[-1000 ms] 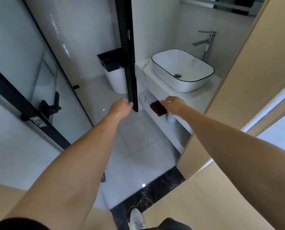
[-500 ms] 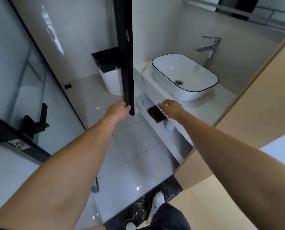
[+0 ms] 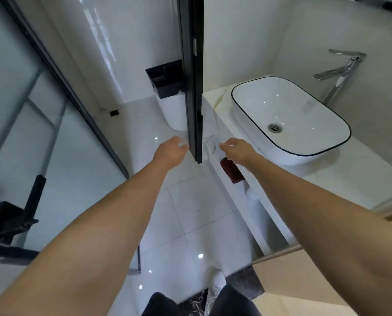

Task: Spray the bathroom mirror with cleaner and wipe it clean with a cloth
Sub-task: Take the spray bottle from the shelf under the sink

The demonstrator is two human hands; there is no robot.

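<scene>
Judging from how things lie, the task has barely begun: no spray bottle is in view, the mirror itself is out of the shot or only a sliver at the top edge, and nothing has been sprayed or wiped. Nearest, both forearms stretch forward over the glossy floor tiles (image 3: 190,215). The left hand (image 3: 170,151) sits just beside the black door edge (image 3: 194,87), fingers loosely curled and holding nothing. The right hand (image 3: 236,149) reaches toward the open shelf under the counter (image 3: 361,179), fingers relaxed and empty, directly above a dark red cloth (image 3: 232,174), close to it but not gripping. Beyond lie the white basin (image 3: 290,115) and the chrome tap (image 3: 341,71).
</scene>
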